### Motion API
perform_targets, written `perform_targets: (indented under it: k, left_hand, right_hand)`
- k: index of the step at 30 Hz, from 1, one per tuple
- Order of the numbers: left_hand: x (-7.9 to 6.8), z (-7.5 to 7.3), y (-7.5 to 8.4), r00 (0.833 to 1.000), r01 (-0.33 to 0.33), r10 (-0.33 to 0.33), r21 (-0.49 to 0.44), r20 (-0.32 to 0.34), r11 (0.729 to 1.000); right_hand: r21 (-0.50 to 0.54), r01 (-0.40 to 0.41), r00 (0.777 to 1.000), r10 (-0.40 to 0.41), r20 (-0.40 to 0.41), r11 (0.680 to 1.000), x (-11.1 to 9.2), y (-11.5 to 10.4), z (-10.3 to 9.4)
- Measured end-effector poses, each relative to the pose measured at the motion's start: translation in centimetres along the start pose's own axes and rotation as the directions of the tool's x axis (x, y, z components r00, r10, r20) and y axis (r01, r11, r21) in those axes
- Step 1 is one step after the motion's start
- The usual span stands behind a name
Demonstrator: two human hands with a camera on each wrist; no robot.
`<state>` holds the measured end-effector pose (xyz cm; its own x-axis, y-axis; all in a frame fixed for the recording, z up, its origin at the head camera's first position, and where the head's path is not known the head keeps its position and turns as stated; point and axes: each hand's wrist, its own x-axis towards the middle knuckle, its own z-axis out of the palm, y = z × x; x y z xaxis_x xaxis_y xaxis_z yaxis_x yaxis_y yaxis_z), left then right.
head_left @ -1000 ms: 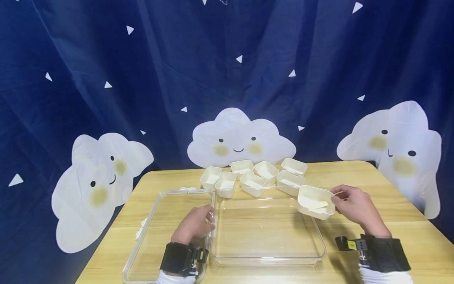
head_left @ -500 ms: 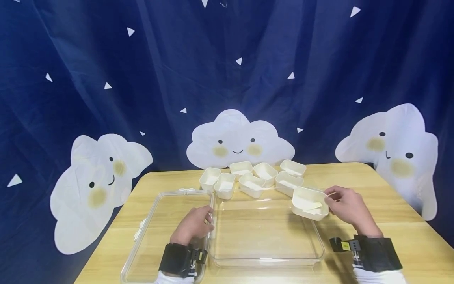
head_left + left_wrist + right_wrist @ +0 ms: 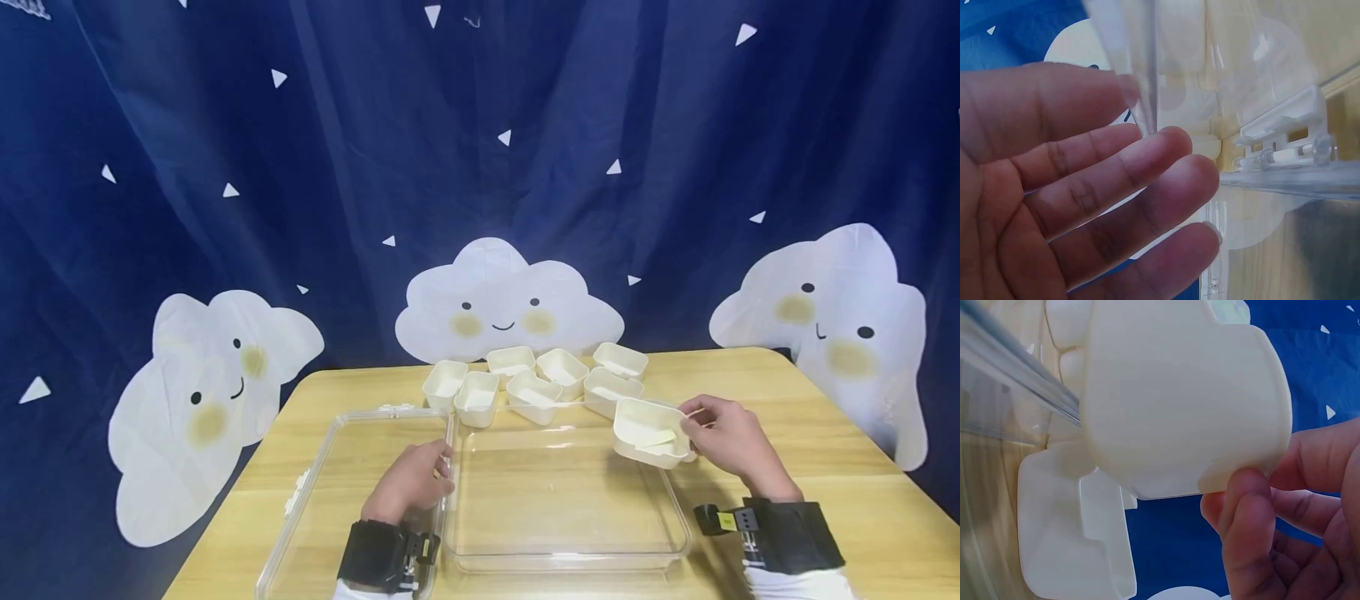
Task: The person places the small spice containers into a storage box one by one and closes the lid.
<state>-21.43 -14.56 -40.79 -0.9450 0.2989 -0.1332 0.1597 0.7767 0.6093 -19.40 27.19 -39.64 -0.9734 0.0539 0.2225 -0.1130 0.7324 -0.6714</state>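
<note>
My right hand (image 3: 735,437) pinches the rim of a small cream plastic bin (image 3: 648,433) between thumb and fingers. The bin hangs tilted above the back right corner of a large clear plastic box (image 3: 562,557). A pale yellow patch shows inside it; I cannot tell what it is. In the right wrist view the outside of the held bin (image 3: 1185,400) fills the middle, with a notch in its rim. My left hand (image 3: 411,483) lies over the clear lid (image 3: 330,467), fingertips at the box's left edge. Its fingers (image 3: 1166,181) are relaxed, touching clear plastic.
Several similar cream bins (image 3: 534,396) stand in a loose cluster behind the box on the wooden table (image 3: 795,433). White hinge parts (image 3: 1285,131) join the lid side to the box. A blue cloud-patterned curtain (image 3: 525,183) hangs behind the table.
My right hand has carried the cream bin a little to the left, toward the box. The left hand stays at the box's left edge. The head view has tilted slightly.
</note>
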Motion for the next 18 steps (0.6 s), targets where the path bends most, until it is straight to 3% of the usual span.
perform_targets:
  k: [18]
  left_hand:
    - [0.0, 0.2, -0.4, 0.999, -0.036, 0.036, 0.003, -0.011, 0.999]
  right_hand:
    - [0.051, 0.04, 0.999, -0.041, 0.001, 0.998, 1.3, -0.6, 1.0]
